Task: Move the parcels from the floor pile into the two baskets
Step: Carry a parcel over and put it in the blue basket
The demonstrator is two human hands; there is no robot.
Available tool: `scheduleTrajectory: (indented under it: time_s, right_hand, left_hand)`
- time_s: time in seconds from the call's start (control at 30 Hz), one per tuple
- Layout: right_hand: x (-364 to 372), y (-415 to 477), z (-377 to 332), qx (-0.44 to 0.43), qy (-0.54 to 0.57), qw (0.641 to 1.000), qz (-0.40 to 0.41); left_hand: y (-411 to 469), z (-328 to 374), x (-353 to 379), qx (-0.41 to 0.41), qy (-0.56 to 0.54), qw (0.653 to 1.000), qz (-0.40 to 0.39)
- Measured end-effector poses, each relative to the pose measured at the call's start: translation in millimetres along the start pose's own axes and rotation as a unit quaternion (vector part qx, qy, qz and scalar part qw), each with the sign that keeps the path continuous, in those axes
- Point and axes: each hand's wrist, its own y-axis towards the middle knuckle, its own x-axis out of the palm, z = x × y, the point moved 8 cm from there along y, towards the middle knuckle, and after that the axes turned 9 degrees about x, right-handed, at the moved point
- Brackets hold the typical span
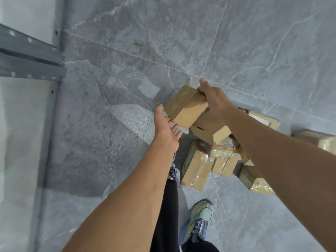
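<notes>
We have one cardboard parcel (187,106) lifted above the floor pile (218,153); our right hand (216,99) clamps its far top edge from above, thumb pointing away and fingers wrapped over the corner, while our left hand (166,124) lies open and flat against its near lower corner, supporting rather than gripping. The parcel hangs tilted, well apart from the grey marble floor (109,124) to the left and just above a second, notched carton (211,131) that sits crooked on top of the heap.

The chief risk, as we judge it, is the grip itself — only one hand truly holds, and it holds by an edge; if the load inside shifts, the parcel may pivot out of the right hand and slide off the open left palm. A second risk lies below; the notched carton looks poorly seated on the taped boxes (198,166) under it, so brushing it as we carry our parcel away could topple it and scatter the heap toward our shoe (200,219). A third is footing; loose parcels ring our feet, and a blind step could catch one.

Neither basket is in view, so we cannot tell which way the parcel has to travel; a metal rack (31,57) stands at the left edge.
</notes>
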Motion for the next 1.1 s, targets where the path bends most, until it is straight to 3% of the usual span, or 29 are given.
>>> scheduleTrajectory:
  time_s: [0.27,0.43,0.8,1.1]
  right_hand:
    - [-35,-117,-16,-0.020,0.167,0.985,0.024]
    - [-63,-224,-37,-0.097,0.202,0.975,0.016]
    - [-107,-498,-55,-0.269,0.171,0.947,-0.044]
    - [-68,-696,-53,-0.390,0.073,0.908,-0.135]
  left_hand:
    - [-110,68,-9,0.137,0.031,0.990,-0.030]
    - [-216,89,-15,0.217,0.043,0.974,-0.050]
    - [-490,76,-75,0.384,-0.042,0.922,-0.034]
    - [-676,16,-178,0.470,-0.160,0.867,0.029]
